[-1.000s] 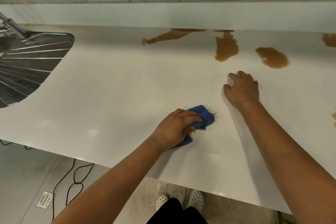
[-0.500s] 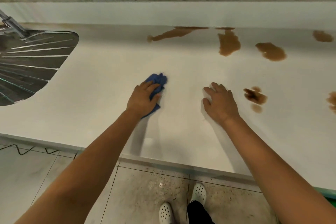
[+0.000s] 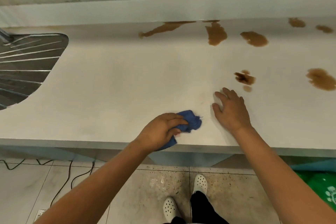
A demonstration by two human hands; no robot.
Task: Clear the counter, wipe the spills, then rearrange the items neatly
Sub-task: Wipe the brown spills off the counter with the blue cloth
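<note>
My left hand grips a crumpled blue cloth on the white counter, close to its front edge. Flat on the counter just to the right of the cloth rests my right hand, fingers spread. Several brown spills mark the counter: a small dark one just beyond my right hand, a larger one at the right, and a long streak and two blotches along the back wall.
A metal sink drainboard is set into the counter at the left. A tiled wall rises behind. Black cables lie on the floor at the left, and a green bag sits below the counter at the right.
My left hand has pulled the cloth back from mid-counter toward the front edge and rightward. My right hand stays flat on the counter. The view has tilted down.
</note>
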